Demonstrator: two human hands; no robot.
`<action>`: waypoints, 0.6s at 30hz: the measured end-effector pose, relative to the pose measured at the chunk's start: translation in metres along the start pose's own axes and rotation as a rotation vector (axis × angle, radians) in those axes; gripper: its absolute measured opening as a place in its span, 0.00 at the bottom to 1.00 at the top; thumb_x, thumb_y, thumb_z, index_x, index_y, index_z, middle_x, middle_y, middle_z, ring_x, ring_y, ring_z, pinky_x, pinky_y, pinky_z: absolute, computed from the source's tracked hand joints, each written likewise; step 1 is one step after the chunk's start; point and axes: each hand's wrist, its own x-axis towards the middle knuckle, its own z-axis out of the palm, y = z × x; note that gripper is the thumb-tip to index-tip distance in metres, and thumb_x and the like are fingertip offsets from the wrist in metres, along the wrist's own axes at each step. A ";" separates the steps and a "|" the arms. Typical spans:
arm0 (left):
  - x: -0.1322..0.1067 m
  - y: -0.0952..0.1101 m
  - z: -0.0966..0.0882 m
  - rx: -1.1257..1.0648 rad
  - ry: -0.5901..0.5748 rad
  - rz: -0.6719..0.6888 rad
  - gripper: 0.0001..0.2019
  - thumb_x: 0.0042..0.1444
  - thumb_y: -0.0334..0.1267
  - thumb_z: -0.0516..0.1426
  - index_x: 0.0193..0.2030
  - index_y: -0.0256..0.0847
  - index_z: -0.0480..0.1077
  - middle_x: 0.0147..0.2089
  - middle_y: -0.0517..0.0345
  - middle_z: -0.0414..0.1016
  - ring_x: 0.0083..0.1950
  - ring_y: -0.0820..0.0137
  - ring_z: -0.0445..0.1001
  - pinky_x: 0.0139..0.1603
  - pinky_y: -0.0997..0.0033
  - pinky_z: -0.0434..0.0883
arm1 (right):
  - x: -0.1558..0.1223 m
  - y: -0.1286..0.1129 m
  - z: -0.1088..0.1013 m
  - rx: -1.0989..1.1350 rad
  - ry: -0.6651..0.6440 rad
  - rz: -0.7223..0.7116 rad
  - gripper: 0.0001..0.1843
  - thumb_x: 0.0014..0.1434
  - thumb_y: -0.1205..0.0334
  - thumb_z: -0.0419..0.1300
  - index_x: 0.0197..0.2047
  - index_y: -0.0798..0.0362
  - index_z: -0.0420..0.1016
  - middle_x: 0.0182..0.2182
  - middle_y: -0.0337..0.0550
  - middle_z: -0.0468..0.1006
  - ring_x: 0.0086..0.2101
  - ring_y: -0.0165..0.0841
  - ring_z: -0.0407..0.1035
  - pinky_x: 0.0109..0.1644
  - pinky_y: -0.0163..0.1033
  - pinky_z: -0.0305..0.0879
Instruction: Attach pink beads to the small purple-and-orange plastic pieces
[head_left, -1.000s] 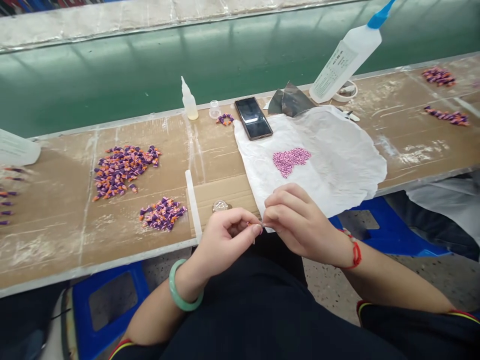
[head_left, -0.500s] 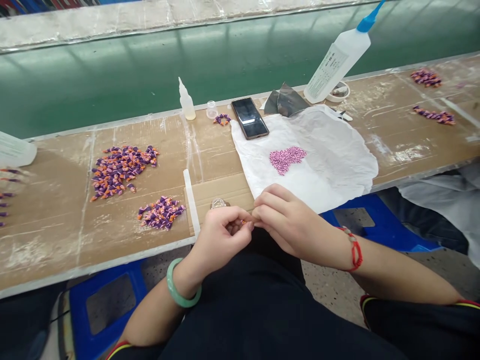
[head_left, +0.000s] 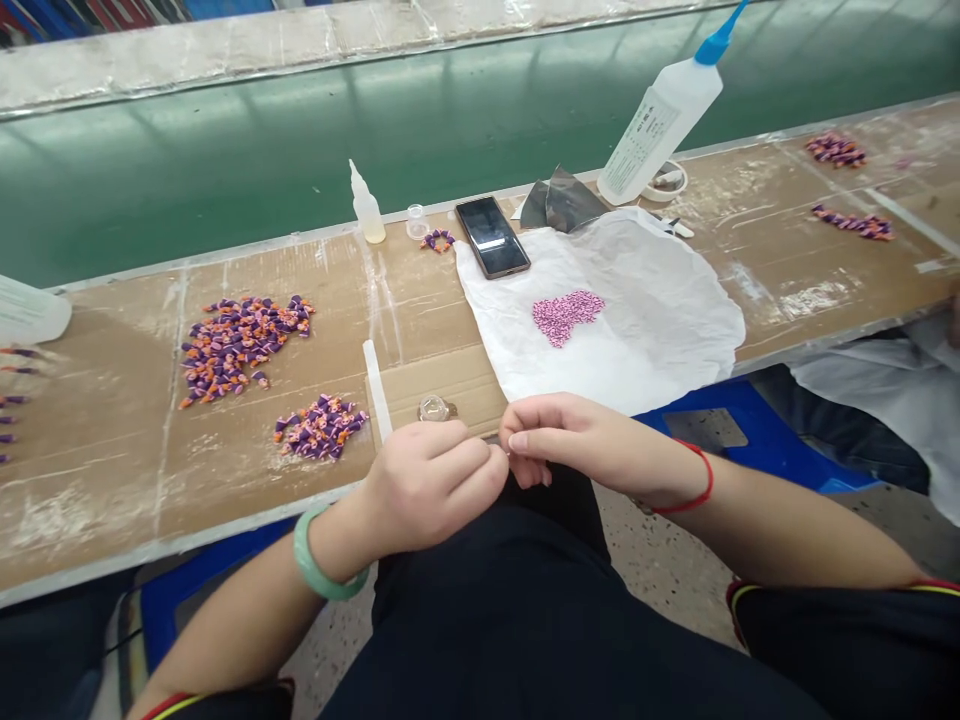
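My left hand (head_left: 442, 478), with a green bangle at its wrist, is closed at the table's front edge. Its fingertips meet those of my right hand (head_left: 559, 440), which is closed too and wears a red cord bracelet. Whatever lies between the fingers is too small and hidden to name. Just behind my hands a small clear round container (head_left: 433, 408) rests on a cardboard piece (head_left: 472, 385). On a white cloth (head_left: 645, 350) lies a heap of tiny pink patterned pieces (head_left: 566, 317). Left of my hands are a small pile (head_left: 321, 428) and a larger pile (head_left: 240, 345) of purple and orange pieces.
A phone (head_left: 493, 238) lies on the cloth's far left corner. Behind stand a small dropper bottle (head_left: 366, 205) and a tilted large white bottle (head_left: 660, 130) with a blue nozzle, beside a tape roll (head_left: 667, 181). A white strip (head_left: 377, 388) borders the cardboard. Blue stools (head_left: 757, 425) are below.
My left hand has turned, so its back now faces up and covers its fingers. My right hand has rolled, its thumb now showing. The view has shifted slightly.
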 end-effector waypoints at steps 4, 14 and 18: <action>0.004 -0.006 -0.012 0.171 -0.017 0.215 0.13 0.63 0.29 0.56 0.28 0.43 0.73 0.24 0.59 0.74 0.24 0.71 0.66 0.24 0.68 0.58 | 0.004 -0.001 0.003 0.048 -0.023 0.052 0.09 0.58 0.58 0.59 0.29 0.54 0.70 0.22 0.37 0.75 0.25 0.27 0.68 0.30 0.32 0.65; 0.004 -0.005 -0.008 -0.075 0.100 0.040 0.08 0.60 0.26 0.55 0.31 0.38 0.71 0.23 0.59 0.72 0.24 0.73 0.67 0.25 0.72 0.64 | -0.002 -0.003 0.008 -0.080 0.045 -0.086 0.04 0.55 0.63 0.57 0.29 0.53 0.68 0.24 0.39 0.76 0.26 0.27 0.68 0.31 0.32 0.65; 0.003 0.002 -0.010 -0.390 0.082 -0.332 0.07 0.58 0.27 0.56 0.30 0.37 0.72 0.20 0.64 0.68 0.20 0.78 0.63 0.23 0.79 0.63 | -0.006 -0.003 0.013 -0.393 0.213 -0.389 0.06 0.56 0.71 0.55 0.29 0.53 0.68 0.25 0.38 0.74 0.26 0.26 0.66 0.31 0.31 0.63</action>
